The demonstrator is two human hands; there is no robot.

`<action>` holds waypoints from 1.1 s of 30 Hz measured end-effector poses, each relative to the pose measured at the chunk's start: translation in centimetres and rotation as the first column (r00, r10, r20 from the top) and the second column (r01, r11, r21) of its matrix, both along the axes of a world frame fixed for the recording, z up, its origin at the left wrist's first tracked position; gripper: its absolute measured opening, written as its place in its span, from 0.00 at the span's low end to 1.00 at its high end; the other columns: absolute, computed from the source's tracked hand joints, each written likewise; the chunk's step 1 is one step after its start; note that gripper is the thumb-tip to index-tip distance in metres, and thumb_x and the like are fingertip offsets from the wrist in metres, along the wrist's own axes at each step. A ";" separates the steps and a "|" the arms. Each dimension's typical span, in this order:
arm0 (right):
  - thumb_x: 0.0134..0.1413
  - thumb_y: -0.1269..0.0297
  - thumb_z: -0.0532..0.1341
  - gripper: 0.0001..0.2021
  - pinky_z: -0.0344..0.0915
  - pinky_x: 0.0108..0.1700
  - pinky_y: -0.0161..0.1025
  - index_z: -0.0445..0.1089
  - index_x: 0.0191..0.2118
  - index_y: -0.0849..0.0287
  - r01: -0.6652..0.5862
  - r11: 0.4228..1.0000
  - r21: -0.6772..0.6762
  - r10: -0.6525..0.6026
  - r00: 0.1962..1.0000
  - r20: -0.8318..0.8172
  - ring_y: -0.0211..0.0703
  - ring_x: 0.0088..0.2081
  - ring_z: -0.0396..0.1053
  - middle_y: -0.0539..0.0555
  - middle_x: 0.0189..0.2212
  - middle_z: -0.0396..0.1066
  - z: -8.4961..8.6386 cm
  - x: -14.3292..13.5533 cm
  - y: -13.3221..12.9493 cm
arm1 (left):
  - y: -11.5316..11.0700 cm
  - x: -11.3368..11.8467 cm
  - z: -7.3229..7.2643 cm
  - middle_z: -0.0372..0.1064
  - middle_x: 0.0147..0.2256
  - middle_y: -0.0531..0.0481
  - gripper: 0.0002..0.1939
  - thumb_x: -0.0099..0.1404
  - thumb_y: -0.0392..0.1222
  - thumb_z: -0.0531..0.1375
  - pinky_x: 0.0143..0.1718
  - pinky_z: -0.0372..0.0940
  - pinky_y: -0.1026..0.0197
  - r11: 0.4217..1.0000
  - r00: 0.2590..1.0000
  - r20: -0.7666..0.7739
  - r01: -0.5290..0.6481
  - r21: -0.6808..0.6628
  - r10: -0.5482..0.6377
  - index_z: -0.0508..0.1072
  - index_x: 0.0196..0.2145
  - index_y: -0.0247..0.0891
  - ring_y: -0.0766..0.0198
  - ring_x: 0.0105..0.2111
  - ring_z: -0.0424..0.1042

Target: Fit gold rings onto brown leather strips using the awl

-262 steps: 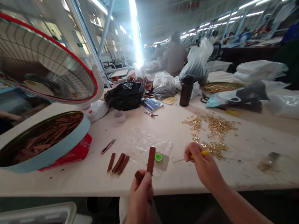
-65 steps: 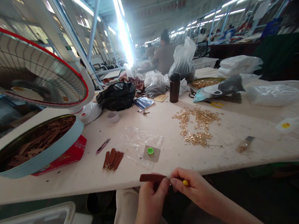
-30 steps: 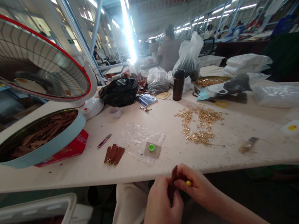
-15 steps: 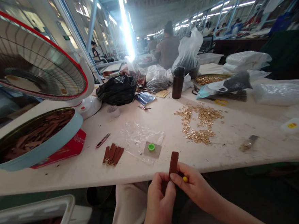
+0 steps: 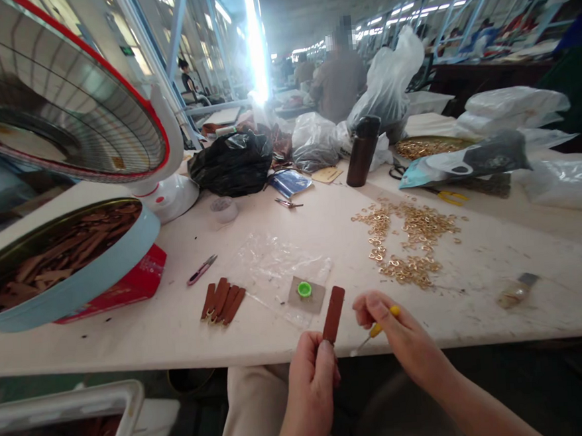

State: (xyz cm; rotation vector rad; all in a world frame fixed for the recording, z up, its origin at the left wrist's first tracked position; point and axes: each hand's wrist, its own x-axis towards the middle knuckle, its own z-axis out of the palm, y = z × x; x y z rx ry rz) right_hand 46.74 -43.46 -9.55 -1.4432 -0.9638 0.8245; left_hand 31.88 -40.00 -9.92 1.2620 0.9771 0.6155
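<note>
My left hand [image 5: 313, 369] is closed on the lower end of a brown leather strip [image 5: 334, 313], which points up over the table's front edge. A short distance to its right, my right hand [image 5: 398, 327] has curled fingers around a small yellow-handled tool [image 5: 377, 330]. The tool's thin metal shaft points down and left, with a pale tip; its exact kind is unclear. Behind the strip, a green round cap [image 5: 304, 289] sits on a grey square piece [image 5: 315, 297]. Several leather strips with gold rings [image 5: 223, 302] lie to the left. Loose gold rings [image 5: 412, 236] are spread beyond my right hand.
Thread snips [image 5: 202, 270] lie left of a clear plastic sheet [image 5: 269, 259]. A round tin of leather strips [image 5: 138, 245] and a fan [image 5: 161, 154] occupy the left side. A dark bottle [image 5: 363, 152] and bags stand behind. A white crate [image 5: 134, 395] is below left.
My right hand has moved away from the strip to the right and up, bringing the yellow-handled tool into fuller view. My left hand still holds the strip. The camera view has shifted slightly.
</note>
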 end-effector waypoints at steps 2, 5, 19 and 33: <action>0.59 0.47 0.47 0.21 0.58 0.30 0.36 0.65 0.28 0.59 0.094 0.994 0.053 -0.099 0.991 0.091 0.41 0.27 0.60 0.50 0.22 0.63 0.1 1.2 1.1 | 0.8 -0.1 -0.6 0.53 0.18 0.58 0.12 0.64 0.46 0.47 0.24 0.52 0.65 0.999 0.999 -0.010 -0.039 -0.004 0.039 0.59 0.25 0.39 0.68 0.20 0.54; 0.61 0.48 0.46 0.22 0.56 0.26 0.35 0.65 0.27 0.58 0.182 0.979 0.093 -0.193 0.974 0.119 0.40 0.23 0.59 0.49 0.19 0.63 0.1 1.7 3.3 | 2.2 -0.4 -1.3 0.52 0.17 0.59 0.13 0.63 0.48 0.48 0.23 0.51 0.65 0.991 0.991 -0.006 -0.133 -0.002 0.133 0.59 0.24 0.40 0.68 0.20 0.53; 0.63 0.55 0.47 0.17 0.57 0.29 0.35 0.62 0.26 0.58 0.012 0.981 0.192 -0.050 0.980 0.194 0.39 0.24 0.60 0.48 0.20 0.60 -2.7 -0.6 9.7 | 5.0 -2.3 -2.3 0.52 0.17 0.60 0.15 0.60 0.52 0.52 0.22 0.49 0.66 0.944 0.944 0.000 -0.329 -0.033 0.329 0.60 0.23 0.39 0.69 0.19 0.51; 0.61 0.52 0.50 0.18 0.54 0.25 0.35 0.64 0.26 0.56 0.284 0.904 0.320 -0.151 0.912 -0.382 0.38 0.21 0.55 0.47 0.17 0.57 3.1 0.0 4.1 | 4.0 -1.2 0.4 0.58 0.18 0.57 0.14 0.58 0.51 0.55 0.22 0.53 0.66 0.987 0.988 0.073 -0.133 -0.092 0.140 0.63 0.25 0.37 0.69 0.19 0.56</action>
